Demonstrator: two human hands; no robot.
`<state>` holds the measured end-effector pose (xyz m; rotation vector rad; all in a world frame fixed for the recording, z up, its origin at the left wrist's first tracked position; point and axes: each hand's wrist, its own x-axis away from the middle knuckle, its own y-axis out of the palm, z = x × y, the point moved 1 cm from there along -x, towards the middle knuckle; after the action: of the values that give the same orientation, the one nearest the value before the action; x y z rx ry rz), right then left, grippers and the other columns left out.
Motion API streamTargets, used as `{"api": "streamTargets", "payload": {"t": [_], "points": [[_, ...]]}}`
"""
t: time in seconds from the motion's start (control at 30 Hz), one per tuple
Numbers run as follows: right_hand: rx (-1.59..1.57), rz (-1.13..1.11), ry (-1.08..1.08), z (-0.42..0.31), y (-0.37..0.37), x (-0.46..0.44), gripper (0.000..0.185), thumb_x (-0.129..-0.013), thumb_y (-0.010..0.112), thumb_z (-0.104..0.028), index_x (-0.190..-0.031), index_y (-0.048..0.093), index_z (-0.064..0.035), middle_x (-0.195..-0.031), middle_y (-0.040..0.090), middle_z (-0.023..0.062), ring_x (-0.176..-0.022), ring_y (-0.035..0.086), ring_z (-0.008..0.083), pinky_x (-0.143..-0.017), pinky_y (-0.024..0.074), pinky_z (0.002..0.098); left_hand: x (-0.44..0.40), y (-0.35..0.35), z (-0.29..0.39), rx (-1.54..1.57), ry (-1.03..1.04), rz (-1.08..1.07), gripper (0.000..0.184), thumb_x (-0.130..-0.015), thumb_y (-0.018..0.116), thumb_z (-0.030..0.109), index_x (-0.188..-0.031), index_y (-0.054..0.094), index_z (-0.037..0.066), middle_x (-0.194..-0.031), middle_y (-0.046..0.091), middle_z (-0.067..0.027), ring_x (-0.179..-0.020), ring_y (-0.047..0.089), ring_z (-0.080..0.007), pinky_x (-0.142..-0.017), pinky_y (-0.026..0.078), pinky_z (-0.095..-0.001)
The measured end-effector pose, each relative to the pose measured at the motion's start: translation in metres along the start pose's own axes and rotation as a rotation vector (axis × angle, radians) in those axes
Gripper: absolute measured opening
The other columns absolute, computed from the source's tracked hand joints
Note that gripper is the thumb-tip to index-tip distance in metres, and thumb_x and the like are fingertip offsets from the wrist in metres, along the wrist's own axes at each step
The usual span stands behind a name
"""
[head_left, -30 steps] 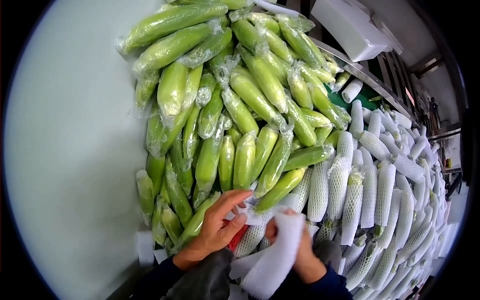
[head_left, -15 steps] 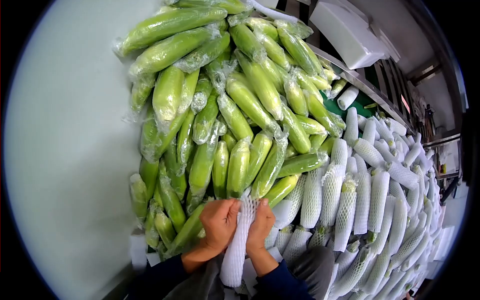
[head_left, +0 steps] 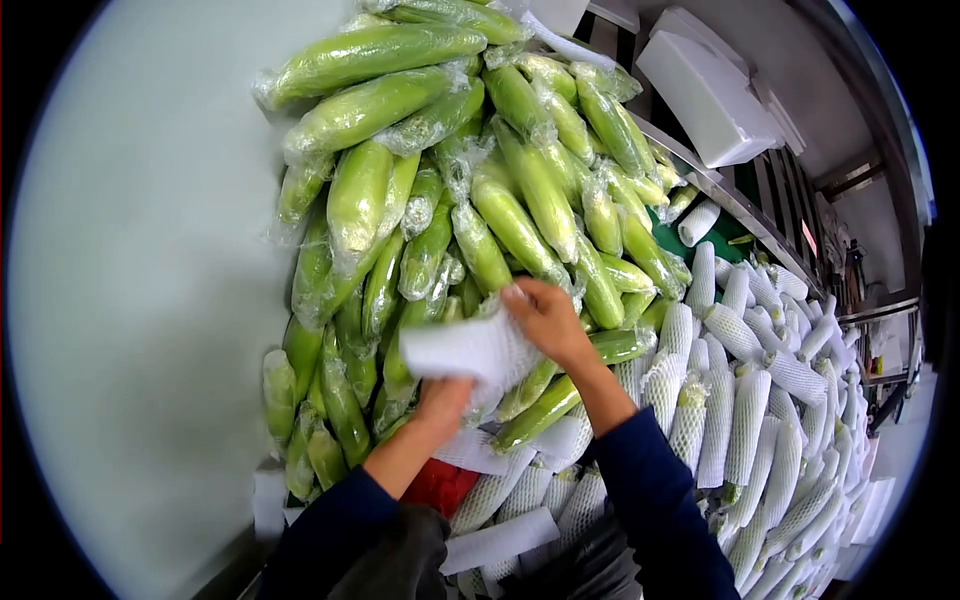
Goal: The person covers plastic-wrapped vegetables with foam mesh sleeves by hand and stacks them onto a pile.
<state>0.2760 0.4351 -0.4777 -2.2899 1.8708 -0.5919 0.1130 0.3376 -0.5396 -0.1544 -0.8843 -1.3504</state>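
Note:
A white foam net sleeve (head_left: 465, 350), blurred by motion, lies between my two hands over the pile of plastic-wrapped green corn (head_left: 510, 215). My right hand (head_left: 545, 318) is closed on the sleeve's upper right end. Below the sleeve, my left hand (head_left: 440, 402) touches its underside; its fingers are mostly hidden and smeared. A wrapped ear of corn (head_left: 545, 412) lies just below and right of the sleeve. Whether an ear is inside the sleeve cannot be made out.
Many ears in white foam nets (head_left: 735, 400) are heaped at the right. A white foam box (head_left: 705, 95) stands at the upper right by a metal rail (head_left: 745, 205). Something red (head_left: 440, 487) and a loose white sleeve (head_left: 500, 540) lie near my lap. A pale wall or surface (head_left: 150, 250) spans the left.
Both hands have moved up from near my lap to over the corn pile. The white sleeve, upright between my hands half a second ago, now lies sideways.

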Motion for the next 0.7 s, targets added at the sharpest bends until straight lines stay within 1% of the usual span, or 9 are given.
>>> {"api": "streamTargets", "payload": {"t": [0.1,0.17,0.27,0.3,0.43,0.5,0.53,0.63,0.7], "points": [[0.738,0.142,-0.208,0.017,0.022,-0.017,0.024,-0.095,0.058,-0.027,-0.09,0.067,-0.0054,-0.078,0.065,0.024,-0.069,0.065,0.0392,-0.063,0.0512,0.0468,-0.024,0.004,0.013,-0.508,0.471,0.272,0.029,-0.092,0.062,0.024,-0.088,0.065,-0.004,-0.074,0.068,-0.0168,-0.061,0.057,-0.0232,-0.06,0.044,-0.04],[0.593,0.215,-0.134,0.025,0.04,-0.009,0.029,-0.096,0.054,-0.032,-0.087,0.065,-0.0062,-0.073,0.063,0.0243,-0.07,0.062,0.0441,-0.062,0.0489,0.0532,-0.029,-0.003,-0.004,-0.71,0.503,0.32,0.025,-0.093,0.058,0.019,-0.089,0.064,-0.005,-0.076,0.067,-0.0216,-0.066,0.062,-0.0298,-0.065,0.047,-0.0413],[0.2,0.094,0.02,0.015,0.044,0.013,0.038,-0.099,0.054,-0.037,-0.087,0.063,-0.0019,-0.066,0.061,0.0115,-0.062,0.059,0.0239,-0.059,0.0458,0.0395,0.005,-0.006,-0.003,-0.525,0.4,0.337,0.027,-0.09,0.059,0.016,-0.107,0.065,-0.003,-0.105,0.067,-0.0236,-0.098,0.062,-0.0372,-0.086,0.048,-0.0397],[-0.015,0.031,0.1,0.006,0.044,0.027,0.042,-0.1,0.054,-0.039,-0.087,0.063,-0.0009,-0.067,0.061,0.0058,-0.064,0.057,0.0157,-0.059,0.0445,0.0358,0.009,-0.034,-0.021,-1.34,0.558,0.279,0.033,-0.091,0.057,0.013,-0.121,0.06,-0.001,-0.121,0.062,-0.0239,-0.111,0.058,-0.0337,-0.099,0.042,-0.0425],[-0.493,-0.116,0.473,0.004,0.074,0.1,0.038,-0.099,0.055,-0.036,-0.101,0.069,-0.0004,-0.084,0.066,-0.001,-0.074,0.056,0.0087,-0.072,0.0473,0.0265,0.06,-0.058,-0.024,0.084,0.057,0.239,0.036,-0.099,0.055,0.018,-0.128,0.054,-0.002,-0.12,0.062,-0.0137,-0.109,0.06,-0.0249,-0.094,0.048,-0.0385],[0.026,0.02,0.412,0.059,0.106,0.128,0.035,-0.101,0.052,-0.033,-0.098,0.069,-0.0021,-0.076,0.067,0.0128,-0.071,0.061,0.0171,-0.068,0.0481,0.0337,0.081,-0.061,-0.025,-0.015,0.173,0.181,0.028,-0.097,0.059,0.018,-0.115,0.061,-0.002,-0.105,0.066,-0.0109,-0.088,0.062,-0.0187,-0.077,0.051,-0.034],[-0.007,0.126,0.392,0.076,0.117,0.141,0.034,-0.102,0.049,-0.032,-0.102,0.068,-0.003,-0.078,0.067,0.0162,-0.073,0.063,0.0231,-0.069,0.0489,0.036,0.067,-0.087,-0.058,-0.554,0.348,0.14,0.019,-0.096,0.059,0.016,-0.102,0.065,-0.001,-0.092,0.067,-0.0072,-0.074,0.059,-0.0163,-0.068,0.048,-0.0345],[0.051,0.333,0.39,0.079,0.13,0.166,0.032,-0.103,0.043,-0.027,-0.12,0.061,-0.0069,-0.1,0.068,0.0206,-0.088,0.065,0.0373,-0.074,0.0515,0.0423,0.045,-0.083,-0.07,-0.536,0.584,0.172,0.014,-0.096,0.058,0.014,-0.096,0.065,0.002,-0.09,0.067,-0.0082,-0.074,0.058,-0.0146,-0.066,0.048,-0.0334],[0.197,0.302,0.257,0.049,0.125,0.178,0.041,-0.101,0.046,-0.029,-0.138,0.05,-0.0124,-0.124,0.058,0.0236,-0.107,0.059,0.0414,-0.088,0.0501,0.0441,0.023,-0.091,-0.079,-0.392,0.272,0.25,0.017,-0.095,0.057,0.017,-0.101,0.065,0.004,-0.097,0.068,-0.0104,-0.082,0.063,-0.0181,-0.071,0.052,-0.0345]]}}
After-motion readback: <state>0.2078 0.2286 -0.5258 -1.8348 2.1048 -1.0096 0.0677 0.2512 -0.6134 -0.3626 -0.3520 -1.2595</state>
